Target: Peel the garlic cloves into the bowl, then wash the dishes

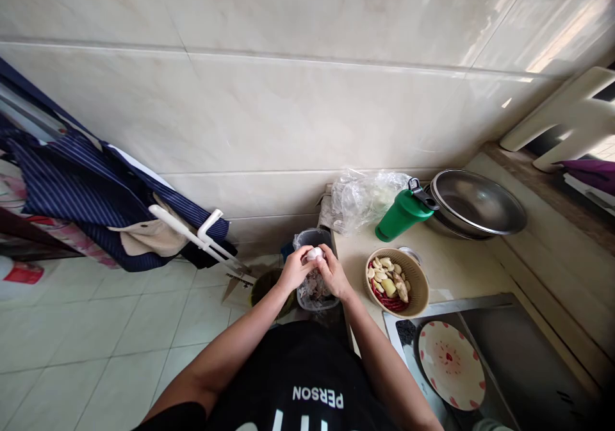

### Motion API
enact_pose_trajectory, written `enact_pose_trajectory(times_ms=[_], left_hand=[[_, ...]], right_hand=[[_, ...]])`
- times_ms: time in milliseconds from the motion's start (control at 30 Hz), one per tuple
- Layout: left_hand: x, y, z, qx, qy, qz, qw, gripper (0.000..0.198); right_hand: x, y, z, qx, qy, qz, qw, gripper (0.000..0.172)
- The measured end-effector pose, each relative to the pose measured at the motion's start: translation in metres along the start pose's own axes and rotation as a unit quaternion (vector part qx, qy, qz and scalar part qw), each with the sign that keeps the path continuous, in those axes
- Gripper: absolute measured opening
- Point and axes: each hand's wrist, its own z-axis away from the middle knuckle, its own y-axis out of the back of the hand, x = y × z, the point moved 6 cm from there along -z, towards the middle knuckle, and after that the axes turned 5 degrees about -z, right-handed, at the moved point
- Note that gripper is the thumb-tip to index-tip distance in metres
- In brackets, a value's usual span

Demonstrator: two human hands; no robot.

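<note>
From where I stand, the person in the black T-shirt [288, 367] has both bare forearms stretched forward and angled inward, so that the hands come together in front of the body, over a waste bin [318, 236] beside the counter [454, 271]. The left hand [293, 269] comes in from one side and the right hand [333, 273] from the other, backs up, fingertips nearly meeting. Between them sits a whitish garlic bulb [314, 253], up at the fingertips and above the bin's opening. The left fingers are curled in and closed on one side of it; the right thumb and fingers are bent around the other side, so both hands grip it together. Exactly how each fingertip presses I cannot tell, the bulb being small and partly covered. Scraps [314, 288] show in the bin below the wrists. Just beside the right forearm, on the counter, stands a beige basket [421, 280] with pale peeled garlic cloves [378, 276], a cut piece of ginger [389, 287] and dried red chillies [394, 304]; a green shaker bottle [402, 217] stands behind it.
</note>
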Motion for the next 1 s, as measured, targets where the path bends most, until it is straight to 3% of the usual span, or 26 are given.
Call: enact_pose_trajectory(times_ms=[133,233,333,433,533,667,833,1000], left_hand=[[0.01,-0.01,0.004,-0.081,-0.034,0.016,0.996,0.036],[0.0,-0.018,0.003,-0.119,0.006,0.096,0.988,0.043],[-0.012,-0.02,-0.002,-0.085,0.028,0.09,0.992,0.041],[-0.009,-0.022,-0.006,-0.072,-0.019,-0.015,0.997,0.027],[0.0,-0.018,-0.006,-0.033,-0.049,-0.097,0.994,0.031],[0.011,-0.017,0.001,-0.015,-0.025,-0.171,0.985,0.044],[0.021,-0.027,0.009,-0.044,-0.02,-0.117,0.992,0.048],[0.021,-0.023,0.011,0.0,-0.018,-0.072,0.997,0.045]], right_hand=[[-0.004,0.006,0.005,0.039,0.002,0.028,0.999,0.034],[0.009,0.013,0.005,0.096,-0.04,-0.005,0.995,0.04],[0.024,0.017,0.004,0.13,-0.089,-0.037,0.987,0.045],[0.036,0.015,0.005,0.128,-0.133,-0.071,0.98,0.045],[0.04,0.01,0.006,0.13,-0.158,-0.072,0.976,0.044],[0.021,0.009,0.007,0.167,-0.088,0.034,0.981,0.04],[-0.01,0.0,0.01,0.13,-0.049,0.123,0.983,0.034],[-0.014,-0.003,0.009,0.114,-0.036,0.08,0.99,0.032]])
